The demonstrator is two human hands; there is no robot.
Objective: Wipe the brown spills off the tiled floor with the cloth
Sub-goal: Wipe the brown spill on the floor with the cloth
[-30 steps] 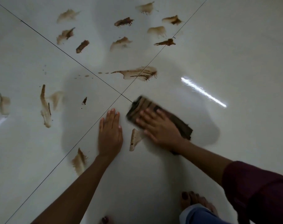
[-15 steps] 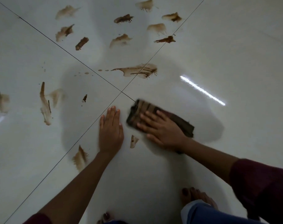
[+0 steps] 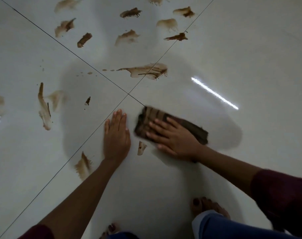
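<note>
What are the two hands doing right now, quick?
Left hand: open, flat on the tiled floor, holding nothing.
Right hand: open, fingers straight, pressing the cloth to the floor.

Head view looks steeply down; floor (image 3: 250, 49) near.

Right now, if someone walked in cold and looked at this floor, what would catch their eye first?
Probably the brown spills, the biggest one just beyond where the tile joints cross, with many smaller smears scattered further out and to the left on the pale floor. Next, the right hand pressing flat on a dark striped cloth near the centre, a small leftover smear beside it. The left hand rests flat on the floor alongside.
</note>
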